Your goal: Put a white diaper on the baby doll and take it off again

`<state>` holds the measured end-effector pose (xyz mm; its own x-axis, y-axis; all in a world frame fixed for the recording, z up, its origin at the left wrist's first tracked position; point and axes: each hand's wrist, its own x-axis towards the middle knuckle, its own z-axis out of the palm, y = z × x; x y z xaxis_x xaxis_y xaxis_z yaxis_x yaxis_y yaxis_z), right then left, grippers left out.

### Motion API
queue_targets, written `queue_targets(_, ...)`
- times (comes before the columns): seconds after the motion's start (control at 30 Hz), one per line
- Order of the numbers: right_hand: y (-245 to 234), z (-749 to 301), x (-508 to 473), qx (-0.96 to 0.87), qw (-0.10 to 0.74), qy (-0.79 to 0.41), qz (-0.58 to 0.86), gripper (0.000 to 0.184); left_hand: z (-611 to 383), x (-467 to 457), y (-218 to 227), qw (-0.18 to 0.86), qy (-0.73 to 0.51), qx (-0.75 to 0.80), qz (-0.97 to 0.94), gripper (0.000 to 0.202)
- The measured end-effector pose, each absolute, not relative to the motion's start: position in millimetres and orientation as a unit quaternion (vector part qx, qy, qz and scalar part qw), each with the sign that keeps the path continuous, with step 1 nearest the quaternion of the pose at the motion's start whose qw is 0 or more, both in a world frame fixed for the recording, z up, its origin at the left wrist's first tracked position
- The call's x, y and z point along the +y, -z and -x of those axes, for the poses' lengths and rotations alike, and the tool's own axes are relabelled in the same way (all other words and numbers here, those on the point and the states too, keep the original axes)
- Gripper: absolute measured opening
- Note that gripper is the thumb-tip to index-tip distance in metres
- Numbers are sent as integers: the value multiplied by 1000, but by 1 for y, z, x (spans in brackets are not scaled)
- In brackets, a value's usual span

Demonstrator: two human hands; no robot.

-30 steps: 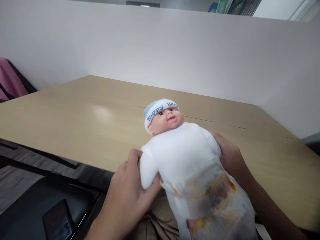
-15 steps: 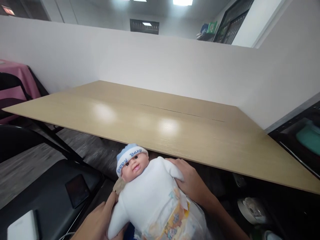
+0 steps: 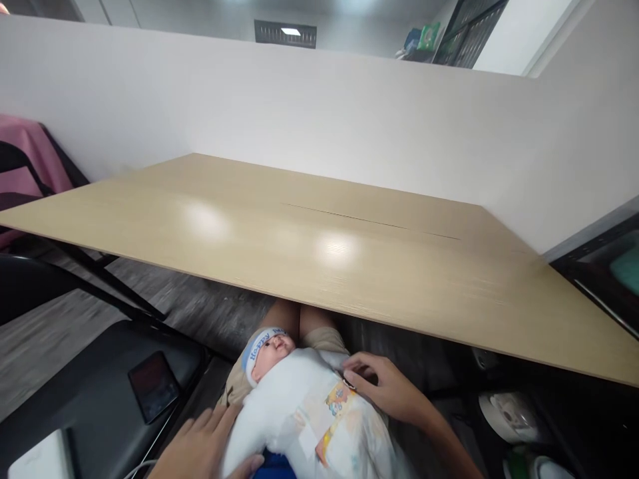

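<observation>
A baby doll [image 3: 294, 399] in a white suit, a blue and white cap and a printed diaper lies on its back across my lap, below the table edge. My left hand [image 3: 204, 446] rests flat against the doll's left arm and side, fingers stretched out. My right hand [image 3: 384, 386] lies on the doll's other side, with its fingertips pinched at the top corner of the diaper [image 3: 339, 412].
A light wooden table [image 3: 319, 246] spans the view in front of me, backed by white partition walls. A black chair seat with a dark phone [image 3: 152, 386] on it stands at my left. White and green items [image 3: 504, 416] sit on the floor at lower right.
The doll has come down from the tabletop onto my lap and now lies flatter. My left hand has loosened from gripping its arm, and my right hand has moved to the diaper.
</observation>
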<state>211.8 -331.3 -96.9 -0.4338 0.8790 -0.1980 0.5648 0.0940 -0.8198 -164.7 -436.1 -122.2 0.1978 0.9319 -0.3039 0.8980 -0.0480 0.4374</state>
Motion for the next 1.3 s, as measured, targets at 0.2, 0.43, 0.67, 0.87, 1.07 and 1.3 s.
queue_targets(0.2, 86, -200, -356, -697, 181, -445, 532, 37, 127, -402, 91, 155, -141, 545, -812, 56)
queue_targets(0.43, 95, -199, -357, -668, 209, -459, 548, 40, 77, -363, 65, 396, -196, 306, -843, 28)
queue_targets(0.67, 115, -203, -354, -639, 233, -476, 557, 43, 79, -364, 87, 457, -255, 310, -794, 17)
queue_targets(0.87, 137, -215, -332, -612, 260, -489, 564, 52, 82, -369, 95, 497, -318, 311, -745, 15)
queue_targets(1.07, 125, -219, -328, -658, 283, -427, 552, 42, 104, -380, 109, 541, -347, 290, -709, 27)
queue_targets(1.3, 72, -185, -349, -753, 203, -479, 402, 43, 112, -387, 120, 682, -301, 213, -631, 42)
